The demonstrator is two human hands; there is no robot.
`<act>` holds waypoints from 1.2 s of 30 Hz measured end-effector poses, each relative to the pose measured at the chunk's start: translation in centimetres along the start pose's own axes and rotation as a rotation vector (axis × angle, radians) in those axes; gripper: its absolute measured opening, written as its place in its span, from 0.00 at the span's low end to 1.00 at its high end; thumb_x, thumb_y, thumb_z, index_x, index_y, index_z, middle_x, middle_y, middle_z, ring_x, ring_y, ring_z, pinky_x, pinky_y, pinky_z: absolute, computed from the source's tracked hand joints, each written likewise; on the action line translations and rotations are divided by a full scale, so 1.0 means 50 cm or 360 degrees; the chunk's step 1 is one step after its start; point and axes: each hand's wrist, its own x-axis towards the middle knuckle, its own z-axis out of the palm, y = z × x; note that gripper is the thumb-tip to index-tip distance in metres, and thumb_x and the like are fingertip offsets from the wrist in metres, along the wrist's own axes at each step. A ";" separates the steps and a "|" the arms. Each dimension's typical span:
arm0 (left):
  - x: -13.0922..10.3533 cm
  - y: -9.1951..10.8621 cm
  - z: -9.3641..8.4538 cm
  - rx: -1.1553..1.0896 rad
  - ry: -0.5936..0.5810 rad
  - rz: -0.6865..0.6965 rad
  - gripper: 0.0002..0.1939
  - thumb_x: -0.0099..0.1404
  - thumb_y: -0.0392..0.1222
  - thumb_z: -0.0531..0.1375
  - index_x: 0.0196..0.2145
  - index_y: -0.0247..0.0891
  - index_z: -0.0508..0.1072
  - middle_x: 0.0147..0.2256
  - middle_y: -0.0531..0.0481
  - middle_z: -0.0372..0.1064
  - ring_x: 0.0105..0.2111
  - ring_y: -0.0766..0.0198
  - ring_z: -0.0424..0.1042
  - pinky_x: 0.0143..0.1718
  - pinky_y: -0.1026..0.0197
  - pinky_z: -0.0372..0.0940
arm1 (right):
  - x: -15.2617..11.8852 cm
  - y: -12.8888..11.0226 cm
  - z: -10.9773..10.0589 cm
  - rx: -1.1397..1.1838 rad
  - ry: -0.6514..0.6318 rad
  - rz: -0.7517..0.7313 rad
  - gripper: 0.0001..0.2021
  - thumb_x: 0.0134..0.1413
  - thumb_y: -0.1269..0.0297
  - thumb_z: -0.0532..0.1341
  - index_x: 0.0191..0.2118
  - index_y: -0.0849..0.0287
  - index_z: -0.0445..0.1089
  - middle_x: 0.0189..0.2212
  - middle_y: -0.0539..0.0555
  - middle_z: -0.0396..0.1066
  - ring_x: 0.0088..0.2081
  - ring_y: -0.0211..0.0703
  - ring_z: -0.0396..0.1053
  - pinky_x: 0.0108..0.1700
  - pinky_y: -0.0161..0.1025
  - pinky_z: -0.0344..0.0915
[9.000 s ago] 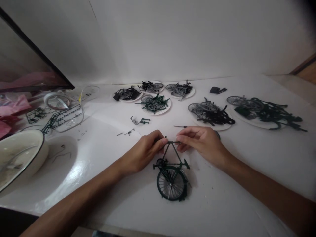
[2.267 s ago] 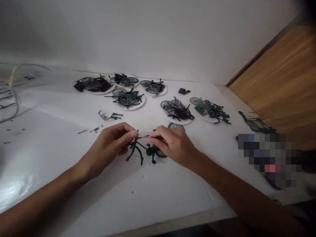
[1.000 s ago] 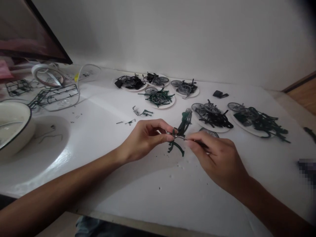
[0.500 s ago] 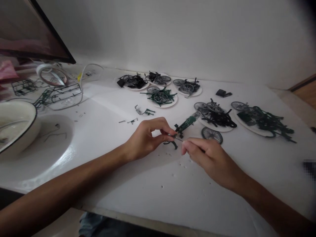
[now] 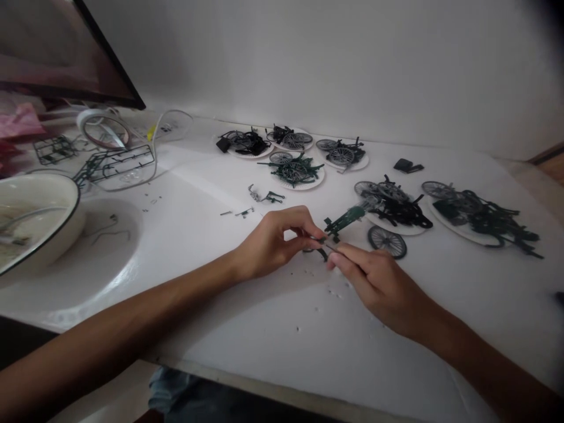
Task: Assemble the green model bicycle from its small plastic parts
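My left hand [image 5: 282,241] is closed in a pinch at the middle of the table, on a small part too tiny to make out. From the right, my right hand [image 5: 379,282] grips a thin metal tool [image 5: 326,242], whose tip meets the left fingertips. Just beyond the fingers lies a green bicycle frame part [image 5: 346,220], partly hidden. A dark curved piece [image 5: 324,254] shows beneath the hands. To the right, a loose spoked wheel [image 5: 387,242] lies on the table beside a plate of black parts [image 5: 392,205].
More plates of bicycle parts [image 5: 294,170] stand along the back, another [image 5: 480,220] at the right. An enamel basin [image 5: 39,217], a part frame [image 5: 118,166], a tape roll [image 5: 104,130] and a monitor [image 5: 66,53] are at the left. Small pieces [image 5: 267,195] lie behind my left hand.
The whole view has shifted, so things appear slightly further right. My right hand has moved closer to my left fingertips, and less of the thin tool shows between them.
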 end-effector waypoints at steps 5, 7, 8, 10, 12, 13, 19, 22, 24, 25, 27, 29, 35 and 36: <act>0.002 -0.003 -0.006 0.0017 0.0007 0.0179 0.02 0.65 0.31 0.63 0.35 0.34 0.76 0.34 0.49 0.70 0.36 0.67 0.71 0.39 0.62 0.68 | 0.008 0.011 -0.013 0.1318 -0.0553 0.0594 0.16 0.67 0.50 0.51 0.32 0.55 0.62 0.14 0.38 0.36 0.16 0.32 0.33 0.18 0.31 0.39; 0.003 -0.006 -0.007 0.0022 -0.0018 0.0191 0.02 0.65 0.31 0.63 0.35 0.34 0.76 0.34 0.49 0.70 0.35 0.67 0.71 0.39 0.61 0.68 | 0.010 0.014 -0.016 0.1425 -0.0671 0.0653 0.16 0.67 0.50 0.51 0.32 0.55 0.62 0.14 0.38 0.35 0.16 0.32 0.32 0.17 0.31 0.37; 0.004 -0.007 -0.007 0.0000 -0.0025 0.0172 0.02 0.65 0.32 0.63 0.36 0.34 0.76 0.34 0.48 0.70 0.36 0.67 0.71 0.39 0.61 0.68 | 0.011 0.013 -0.016 0.1345 -0.0647 0.0607 0.17 0.67 0.50 0.50 0.32 0.55 0.63 0.14 0.38 0.37 0.16 0.32 0.33 0.17 0.31 0.39; 0.005 -0.007 -0.007 -0.0055 -0.0013 0.0108 0.03 0.64 0.34 0.64 0.37 0.34 0.76 0.36 0.47 0.71 0.36 0.66 0.72 0.40 0.61 0.69 | 0.010 0.007 -0.011 0.0933 -0.0408 0.0391 0.17 0.67 0.51 0.51 0.32 0.57 0.64 0.15 0.41 0.45 0.17 0.32 0.42 0.19 0.32 0.44; 0.005 -0.004 -0.006 -0.0061 0.0001 0.0053 0.04 0.65 0.35 0.64 0.38 0.33 0.77 0.36 0.46 0.71 0.37 0.65 0.73 0.40 0.61 0.70 | 0.007 0.002 -0.003 0.0317 -0.0038 0.0089 0.14 0.67 0.55 0.53 0.33 0.58 0.65 0.20 0.45 0.56 0.21 0.34 0.52 0.24 0.34 0.51; 0.004 -0.001 -0.005 -0.0048 -0.0004 0.0037 0.04 0.65 0.35 0.63 0.38 0.33 0.77 0.36 0.46 0.71 0.37 0.65 0.73 0.40 0.61 0.70 | 0.005 0.001 0.002 0.0026 0.0113 -0.0054 0.12 0.67 0.58 0.53 0.35 0.58 0.66 0.23 0.47 0.60 0.23 0.35 0.56 0.27 0.35 0.53; -0.004 0.019 -0.001 0.0032 -0.0054 0.0088 0.03 0.66 0.33 0.63 0.38 0.34 0.77 0.35 0.47 0.71 0.36 0.66 0.72 0.39 0.62 0.68 | -0.007 0.008 0.010 -0.0509 0.0188 -0.0365 0.11 0.69 0.63 0.50 0.39 0.60 0.68 0.21 0.47 0.60 0.21 0.36 0.58 0.27 0.37 0.52; -0.006 0.017 0.003 0.0070 -0.0042 0.0167 0.03 0.66 0.33 0.62 0.37 0.35 0.76 0.34 0.47 0.71 0.35 0.66 0.72 0.38 0.63 0.68 | -0.009 -0.002 0.005 -0.0208 0.0095 -0.0243 0.13 0.69 0.61 0.51 0.33 0.59 0.65 0.21 0.46 0.59 0.22 0.35 0.56 0.27 0.36 0.52; -0.006 0.015 0.004 0.0119 -0.0033 0.0230 0.02 0.66 0.33 0.63 0.37 0.35 0.76 0.34 0.48 0.71 0.34 0.66 0.72 0.36 0.63 0.68 | -0.007 -0.010 0.002 0.0326 -0.0070 -0.0014 0.15 0.69 0.57 0.50 0.32 0.58 0.64 0.19 0.44 0.54 0.20 0.34 0.51 0.23 0.34 0.50; -0.006 0.015 0.004 0.0157 -0.0031 0.0263 0.02 0.66 0.34 0.63 0.38 0.35 0.76 0.34 0.48 0.71 0.34 0.66 0.72 0.36 0.63 0.68 | -0.005 -0.013 0.001 0.0653 -0.0201 0.0140 0.16 0.69 0.54 0.50 0.32 0.57 0.63 0.17 0.42 0.50 0.18 0.33 0.47 0.21 0.33 0.48; -0.004 0.017 0.000 0.0252 -0.0065 0.0315 0.03 0.66 0.34 0.62 0.39 0.36 0.76 0.34 0.47 0.71 0.34 0.66 0.72 0.35 0.62 0.68 | -0.001 -0.014 -0.002 0.1232 -0.0490 0.0424 0.16 0.68 0.50 0.50 0.33 0.56 0.62 0.15 0.39 0.42 0.15 0.32 0.37 0.17 0.31 0.40; -0.002 0.020 -0.004 0.0319 -0.0100 0.0337 0.04 0.66 0.34 0.62 0.40 0.36 0.77 0.34 0.47 0.71 0.34 0.66 0.72 0.35 0.63 0.68 | 0.002 -0.012 -0.002 0.1504 -0.0649 0.0538 0.16 0.67 0.49 0.51 0.34 0.55 0.62 0.14 0.38 0.38 0.15 0.31 0.32 0.16 0.30 0.36; -0.003 0.025 -0.002 0.0182 -0.0030 0.0210 0.05 0.66 0.34 0.63 0.40 0.37 0.78 0.34 0.47 0.72 0.35 0.65 0.72 0.36 0.63 0.68 | -0.008 -0.007 0.014 0.0244 0.0010 -0.0023 0.16 0.68 0.56 0.51 0.33 0.59 0.66 0.20 0.46 0.57 0.22 0.35 0.55 0.27 0.36 0.54; -0.004 0.025 0.000 0.0154 -0.0029 0.0188 0.05 0.66 0.35 0.63 0.40 0.37 0.78 0.35 0.47 0.73 0.35 0.65 0.72 0.36 0.62 0.69 | -0.009 -0.007 0.017 -0.0039 0.0109 -0.0125 0.14 0.68 0.59 0.51 0.34 0.59 0.67 0.22 0.48 0.61 0.25 0.37 0.59 0.30 0.38 0.55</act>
